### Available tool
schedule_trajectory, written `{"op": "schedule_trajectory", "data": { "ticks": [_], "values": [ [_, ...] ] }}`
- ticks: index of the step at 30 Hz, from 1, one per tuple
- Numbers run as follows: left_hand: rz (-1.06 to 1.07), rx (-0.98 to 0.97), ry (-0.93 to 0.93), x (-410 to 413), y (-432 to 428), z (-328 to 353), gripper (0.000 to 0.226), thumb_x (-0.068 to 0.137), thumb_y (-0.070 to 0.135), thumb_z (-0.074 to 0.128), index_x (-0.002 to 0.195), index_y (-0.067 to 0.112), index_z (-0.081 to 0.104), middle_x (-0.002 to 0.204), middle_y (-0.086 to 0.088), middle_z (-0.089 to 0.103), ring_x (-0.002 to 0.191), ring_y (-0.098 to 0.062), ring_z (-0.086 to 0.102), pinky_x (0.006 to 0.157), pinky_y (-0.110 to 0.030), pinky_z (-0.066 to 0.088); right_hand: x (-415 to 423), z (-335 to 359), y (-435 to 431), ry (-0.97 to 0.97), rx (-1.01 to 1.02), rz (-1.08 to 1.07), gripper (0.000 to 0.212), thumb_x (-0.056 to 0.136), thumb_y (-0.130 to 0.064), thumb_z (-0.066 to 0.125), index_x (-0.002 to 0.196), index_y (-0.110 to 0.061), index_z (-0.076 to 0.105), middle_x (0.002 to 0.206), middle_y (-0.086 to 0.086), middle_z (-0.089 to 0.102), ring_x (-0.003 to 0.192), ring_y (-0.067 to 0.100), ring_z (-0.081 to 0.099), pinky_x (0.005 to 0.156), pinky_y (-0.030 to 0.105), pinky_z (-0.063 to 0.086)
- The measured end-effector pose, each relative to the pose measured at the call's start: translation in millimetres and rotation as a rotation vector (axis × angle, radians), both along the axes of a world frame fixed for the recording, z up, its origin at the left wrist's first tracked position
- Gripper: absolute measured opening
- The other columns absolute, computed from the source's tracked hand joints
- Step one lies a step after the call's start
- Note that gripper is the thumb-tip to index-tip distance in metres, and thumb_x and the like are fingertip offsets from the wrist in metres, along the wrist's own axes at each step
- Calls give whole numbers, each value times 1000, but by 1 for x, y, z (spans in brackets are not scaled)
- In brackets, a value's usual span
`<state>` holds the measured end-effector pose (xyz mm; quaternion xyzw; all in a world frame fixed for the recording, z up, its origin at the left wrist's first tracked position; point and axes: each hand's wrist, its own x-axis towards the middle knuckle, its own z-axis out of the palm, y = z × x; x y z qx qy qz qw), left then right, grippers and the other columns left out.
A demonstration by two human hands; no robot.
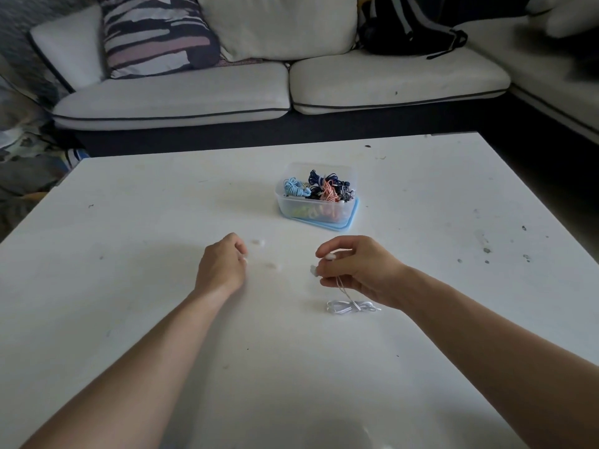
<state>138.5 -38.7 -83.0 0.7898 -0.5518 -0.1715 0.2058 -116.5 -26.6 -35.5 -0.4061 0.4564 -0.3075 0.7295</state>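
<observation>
White cable (351,306) in right hand (359,270) (table (129,222) edges far)

Cable bundle (351,307) lies on table (162,205) before box (291,209), which apparently sits on lid (351,219).

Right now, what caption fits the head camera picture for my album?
Right hand pinches white earphones whose coiled cord lies on the table, left hand alongside, box of coloured cords behind.
</observation>
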Motion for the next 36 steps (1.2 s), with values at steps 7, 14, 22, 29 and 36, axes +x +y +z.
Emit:
{"op": "schedule_trajectory", "data": {
  "ticks": [7, 14, 22, 29, 36],
  "values": [
    [-231, -37, 506, -56, 21, 49, 12, 88, 9, 69, 90, 20, 75, 77, 10, 69, 66, 0, 62, 65, -12, 50, -1, 8, -1, -109, -14, -4, 17, 86, 9, 67, 89, -6, 63, 78, 12, 66, 65, 18, 61, 69, 30, 58],
    [-200, 24, 989, -73, 40, 57, 9, 90, 3, 65, 93, 10, 70, 90, -10, 72, 80, -19, 71, 75, -26, 56, -1, 11, 0, -205, -33, 51, 18, 90, 12, 59, 92, -6, 62, 72, 7, 63, 66, 17, 64, 70, 30, 57],
    [-126, 3, 1119, -76, 38, 58, 14, 81, 1, 73, 92, 8, 67, 83, -11, 73, 77, -17, 70, 73, -24, 55, 3, 10, 4, -104, -171, 32, 17, 82, 10, 71, 90, -5, 68, 82, 10, 66, 79, 21, 66, 75, 28, 57],
    [-44, -10, 1278, -76, 38, 65, 17, 79, -9, 69, 88, 5, 68, 85, -13, 75, 80, -20, 73, 73, -21, 57, 0, 11, 0, -120, -195, -74, 11, 90, 3, 65, 97, -2, 70, 85, 16, 69, 72, 20, 68, 76, 31, 60],
    [5, 17, 1384, -76, 37, 72, 20, 81, -12, 65, 96, 1, 69, 92, -15, 75, 87, -20, 74, 78, -20, 58, -2, 12, -1, -59, -212, -112, 3, 88, -4, 69, 91, -3, 70, 80, 16, 69, 67, 20, 66, 69, 31, 59]
  ]
}}
